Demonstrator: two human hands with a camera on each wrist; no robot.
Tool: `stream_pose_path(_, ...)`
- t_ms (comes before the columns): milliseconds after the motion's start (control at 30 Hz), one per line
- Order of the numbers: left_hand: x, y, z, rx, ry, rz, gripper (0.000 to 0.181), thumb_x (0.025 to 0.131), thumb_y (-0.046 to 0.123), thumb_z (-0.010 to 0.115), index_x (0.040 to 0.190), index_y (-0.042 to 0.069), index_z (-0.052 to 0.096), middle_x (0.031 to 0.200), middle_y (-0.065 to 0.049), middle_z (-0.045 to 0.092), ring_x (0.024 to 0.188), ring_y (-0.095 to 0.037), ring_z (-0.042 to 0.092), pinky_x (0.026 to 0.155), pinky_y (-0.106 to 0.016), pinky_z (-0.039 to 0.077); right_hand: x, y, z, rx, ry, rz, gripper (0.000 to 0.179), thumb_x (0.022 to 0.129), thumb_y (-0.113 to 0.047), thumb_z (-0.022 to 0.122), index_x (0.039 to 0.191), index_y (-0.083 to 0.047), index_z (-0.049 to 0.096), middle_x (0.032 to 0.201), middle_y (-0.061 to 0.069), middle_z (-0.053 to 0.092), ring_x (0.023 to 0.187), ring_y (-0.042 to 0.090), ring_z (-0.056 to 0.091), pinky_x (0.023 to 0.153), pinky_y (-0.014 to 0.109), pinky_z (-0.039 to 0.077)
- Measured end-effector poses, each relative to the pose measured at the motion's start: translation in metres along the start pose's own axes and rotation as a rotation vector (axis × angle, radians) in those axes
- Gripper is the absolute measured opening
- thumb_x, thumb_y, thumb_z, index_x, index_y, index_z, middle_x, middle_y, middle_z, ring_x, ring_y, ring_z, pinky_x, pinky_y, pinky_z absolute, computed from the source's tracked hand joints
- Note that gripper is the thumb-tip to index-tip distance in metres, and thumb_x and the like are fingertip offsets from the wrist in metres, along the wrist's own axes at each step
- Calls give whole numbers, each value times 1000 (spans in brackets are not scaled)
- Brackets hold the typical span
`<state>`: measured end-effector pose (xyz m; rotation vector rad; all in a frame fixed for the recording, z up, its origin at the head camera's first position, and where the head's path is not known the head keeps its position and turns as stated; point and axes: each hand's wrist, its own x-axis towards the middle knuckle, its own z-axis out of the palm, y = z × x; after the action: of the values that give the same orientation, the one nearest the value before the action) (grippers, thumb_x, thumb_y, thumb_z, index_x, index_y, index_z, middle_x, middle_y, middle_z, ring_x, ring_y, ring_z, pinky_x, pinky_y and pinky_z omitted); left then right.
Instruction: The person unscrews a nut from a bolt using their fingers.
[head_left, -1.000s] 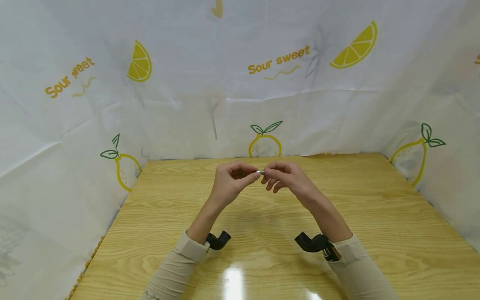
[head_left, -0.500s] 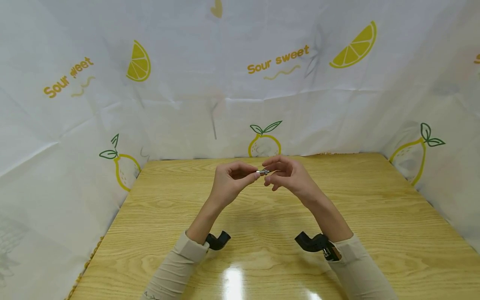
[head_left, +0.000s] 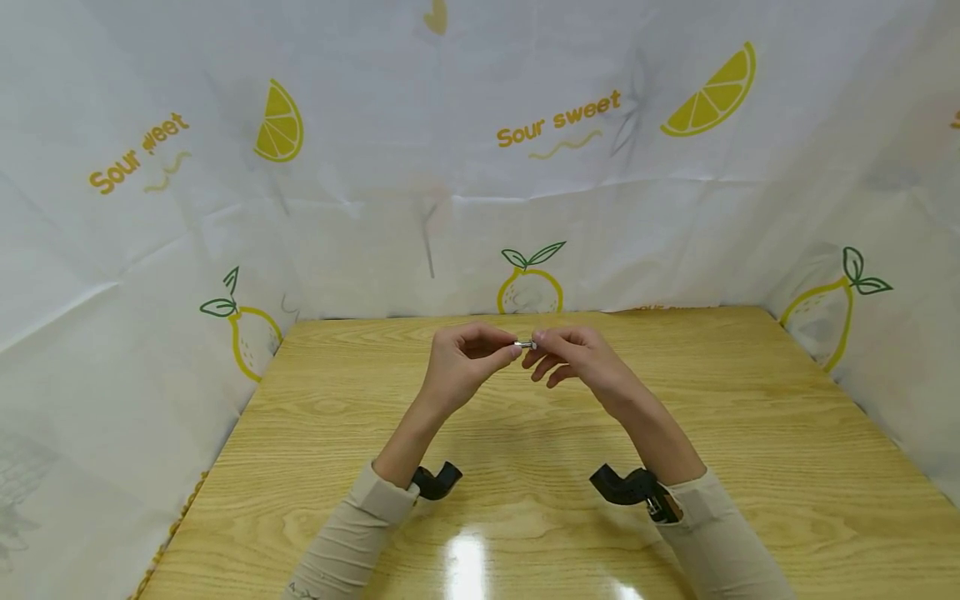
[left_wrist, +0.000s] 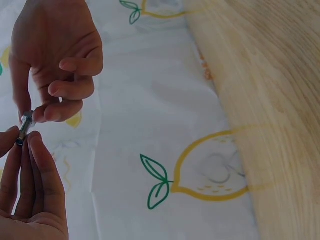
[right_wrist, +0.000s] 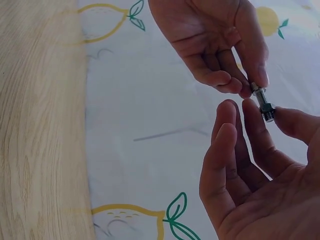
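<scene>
Printed white cloth (head_left: 450,167) stands around a wood-grain table (head_left: 517,467). Above it, the left hand (head_left: 459,367) pinches one end of a small metal bolt (right_wrist: 263,97) between thumb and fingers, seemingly to hold it level and steady. Thumb and index finger of the right hand (head_left: 588,362) pinch the nut (right_wrist: 267,108) on the bolt's other end, with the remaining fingers loosely bent aside, likely out of the way. Farther out, black wrist mounts (head_left: 626,485) bend inward beside beige sleeves (head_left: 348,533), presumably to face the hands
</scene>
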<state>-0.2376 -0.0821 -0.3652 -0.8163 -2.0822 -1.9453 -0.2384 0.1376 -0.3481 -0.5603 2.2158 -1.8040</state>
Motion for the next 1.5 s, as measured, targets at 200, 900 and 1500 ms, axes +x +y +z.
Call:
stream_pose_path(200, 0, 1, 0, 3, 4, 4, 12, 91, 4, 77, 100, -3, 78, 98, -23, 77, 81, -19, 77, 74, -30, 64, -2, 1, 0, 47, -17, -80, 24, 106, -19, 57, 116, 0, 67, 99, -1, 74, 84, 16, 71, 72, 32, 61)
stream_pose_path(900, 0, 0, 0, -5, -2, 16, 12, 91, 3, 77, 100, -4, 78, 98, -24, 76, 79, -7, 75, 74, -29, 64, 0, -1, 0, 6, 11, -26, 41, 108, -35, 51, 106, 2, 71, 95, 1, 75, 80, 18, 72, 72, 35, 62)
stream_pose_path(1500, 1, -3, -1, -10, 6, 31, 12, 91, 2, 77, 101, -5, 77, 97, -22, 77, 81, -19, 77, 74, -29, 64, -2, 3, -1, 56, -18, -144, 15, 103, -12, 61, 115, -4, 65, 98, 0, 73, 84, 16, 70, 71, 32, 60)
